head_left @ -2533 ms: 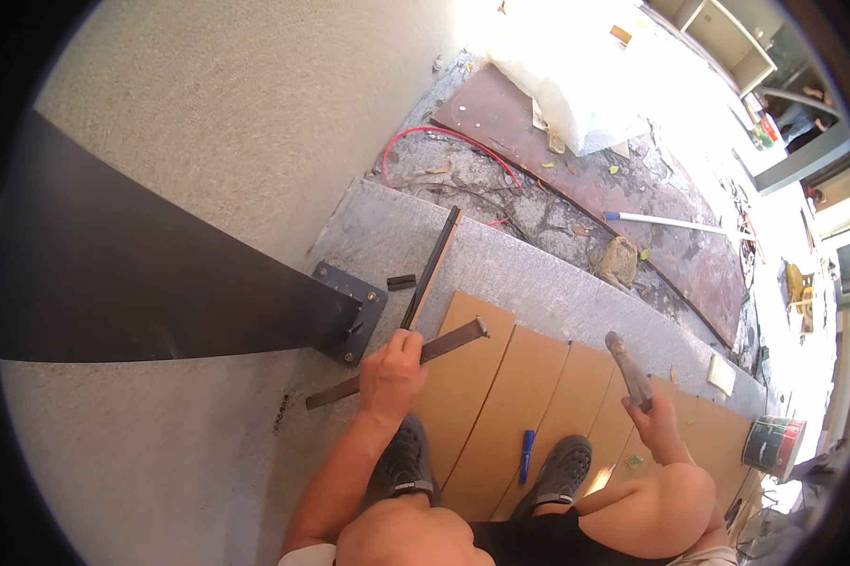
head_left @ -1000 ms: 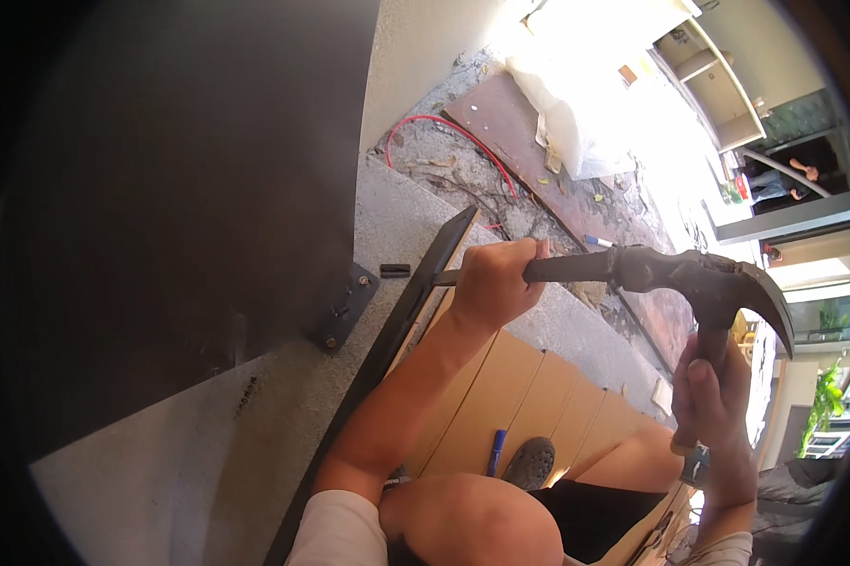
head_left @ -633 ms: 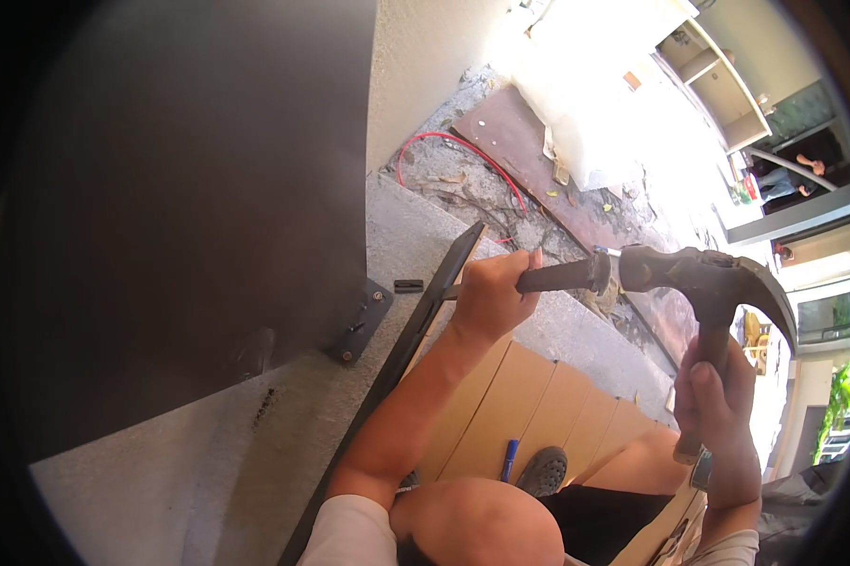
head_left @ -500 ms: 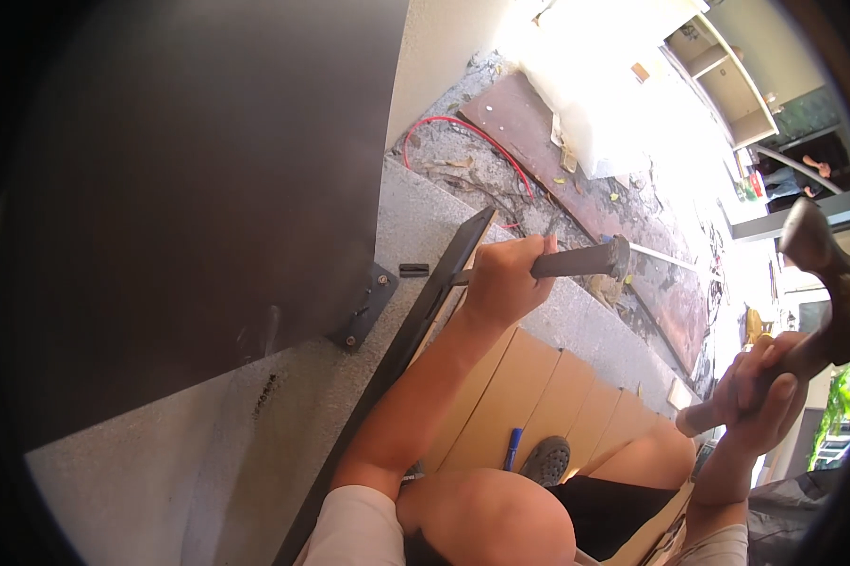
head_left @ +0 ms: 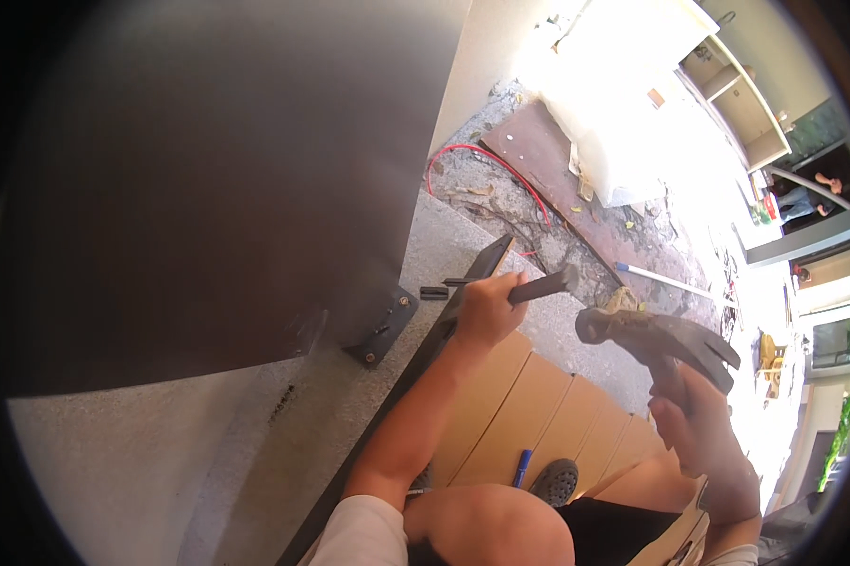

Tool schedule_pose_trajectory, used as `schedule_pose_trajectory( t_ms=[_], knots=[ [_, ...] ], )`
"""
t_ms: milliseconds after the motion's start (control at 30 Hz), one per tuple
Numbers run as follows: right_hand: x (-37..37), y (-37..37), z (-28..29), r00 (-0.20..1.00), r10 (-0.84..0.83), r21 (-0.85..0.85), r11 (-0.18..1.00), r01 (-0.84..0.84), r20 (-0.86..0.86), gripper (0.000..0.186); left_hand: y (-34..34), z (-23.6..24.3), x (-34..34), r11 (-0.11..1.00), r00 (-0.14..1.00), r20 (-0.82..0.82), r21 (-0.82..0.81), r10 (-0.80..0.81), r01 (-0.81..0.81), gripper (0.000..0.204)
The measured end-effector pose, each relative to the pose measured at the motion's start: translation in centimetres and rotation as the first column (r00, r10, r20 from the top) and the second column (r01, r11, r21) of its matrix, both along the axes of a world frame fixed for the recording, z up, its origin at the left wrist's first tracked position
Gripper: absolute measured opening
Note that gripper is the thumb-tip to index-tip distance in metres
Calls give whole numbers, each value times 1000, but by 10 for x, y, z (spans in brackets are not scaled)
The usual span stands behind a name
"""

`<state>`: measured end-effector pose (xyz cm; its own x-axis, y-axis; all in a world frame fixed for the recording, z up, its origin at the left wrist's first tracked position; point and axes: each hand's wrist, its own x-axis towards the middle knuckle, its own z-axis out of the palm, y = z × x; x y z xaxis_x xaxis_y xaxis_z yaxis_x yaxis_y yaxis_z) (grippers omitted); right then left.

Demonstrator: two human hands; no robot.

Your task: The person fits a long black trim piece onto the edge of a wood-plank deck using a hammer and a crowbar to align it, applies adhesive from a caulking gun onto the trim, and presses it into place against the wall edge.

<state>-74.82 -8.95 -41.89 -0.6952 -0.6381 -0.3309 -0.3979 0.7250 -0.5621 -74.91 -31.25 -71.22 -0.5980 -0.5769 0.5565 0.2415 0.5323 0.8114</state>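
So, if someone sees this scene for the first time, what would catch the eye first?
Probably the large dark panel, which fills much of the left side. Next, the claw hammer in the right hand, its head near the end of a chisel-like metal bar gripped by the left hand. Beyond them, a red cord curves over littered ground.

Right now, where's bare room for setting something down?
Grey concrete between the broad dark panel and long black strip; tan boards beyond the blue marker. Crowded: around the left hand, dark metal bar and grey claw hammer.
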Motion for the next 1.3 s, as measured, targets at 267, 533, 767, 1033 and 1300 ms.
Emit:
schedule_pose_trajectory(
  t_ms=[267,533,767,1033,1300],
  knots=[
    [-1,35,-5,989,-128,-462,874,150,77,33,14,35,7,985,993,-50,-140,-111,103,35],
    [-3,58,-16,908,-400,-546,736,401,128,32,44,78,-46,961,924,-291,-194,-248,197,34],
    [0,70,-17,904,-410,-519,751,409,119,29,32,63,-61,972,930,-299,-160,-214,172,34],
    [-7,55,-20,905,-406,-499,762,413,129,27,28,62,-62,981,949,-247,-73,-194,182,36],
    [-42,29,14,949,-314,-665,713,222,-19,33,22,64,-75,987,966,-201,-41,-162,157,37]
  ],
)
